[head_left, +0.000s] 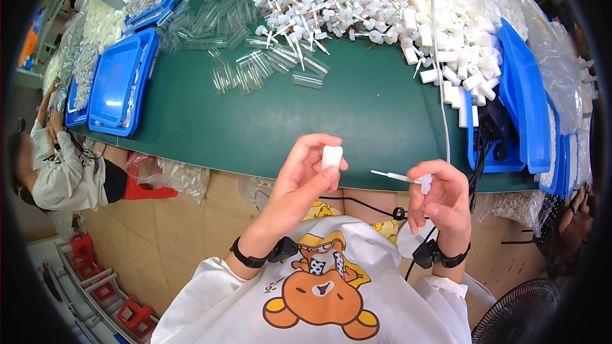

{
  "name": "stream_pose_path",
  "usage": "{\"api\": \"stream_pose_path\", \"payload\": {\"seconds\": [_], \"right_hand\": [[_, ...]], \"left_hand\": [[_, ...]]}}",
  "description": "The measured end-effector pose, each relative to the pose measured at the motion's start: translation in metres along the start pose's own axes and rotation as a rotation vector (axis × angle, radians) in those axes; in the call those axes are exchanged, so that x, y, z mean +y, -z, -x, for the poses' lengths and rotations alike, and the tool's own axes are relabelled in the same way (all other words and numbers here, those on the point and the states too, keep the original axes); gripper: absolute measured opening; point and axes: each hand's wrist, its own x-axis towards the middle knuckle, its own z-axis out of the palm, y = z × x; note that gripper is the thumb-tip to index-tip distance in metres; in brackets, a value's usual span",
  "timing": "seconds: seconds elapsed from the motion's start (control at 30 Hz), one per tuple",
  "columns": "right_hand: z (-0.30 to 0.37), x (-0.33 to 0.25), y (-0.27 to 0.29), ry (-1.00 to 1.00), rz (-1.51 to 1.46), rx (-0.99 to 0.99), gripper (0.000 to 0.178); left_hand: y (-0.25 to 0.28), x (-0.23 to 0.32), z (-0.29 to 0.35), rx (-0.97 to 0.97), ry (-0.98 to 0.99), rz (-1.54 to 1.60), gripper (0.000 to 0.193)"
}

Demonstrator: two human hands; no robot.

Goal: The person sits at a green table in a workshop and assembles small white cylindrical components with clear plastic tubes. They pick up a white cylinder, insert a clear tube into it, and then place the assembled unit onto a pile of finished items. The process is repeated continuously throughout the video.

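Note:
Between the thumb and fingers of my left hand is a small white plastic cap, held upright near the table's front edge. To the right, my right hand pinches a thin white applicator stick by its wider, pale plastic head. The stick's tip points left toward the cap, and the two pieces are apart. Farther off on the green table lies a heap of similar applicator sticks. Many white caps are piled at the right, and clear tubes lie at the left.
Blue trays stand at the left, more blue trays at the right. A white cable crosses the table; dark cables hang by the right trays. Another person sits at the left. A black fan stands lower right.

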Motion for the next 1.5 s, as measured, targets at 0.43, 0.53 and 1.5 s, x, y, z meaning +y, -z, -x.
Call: {"api": "stream_pose_path", "payload": {"seconds": [0.43,0.53,1.5], "right_hand": [[0.002,0.009,-0.002,0.071,0.169,0.038,0.033],[-0.001,0.014,-0.009,0.100,0.030,0.029,0.032],[0.008,0.024,-0.018,0.154,0.260,0.003,0.030]], "left_hand": [[-0.012,0.004,0.000,-0.033,0.013,-0.003,0.035],[-0.014,0.002,0.002,-0.073,0.038,0.014,0.035],[-0.027,0.002,0.012,-0.164,0.089,0.152,0.031]]}}
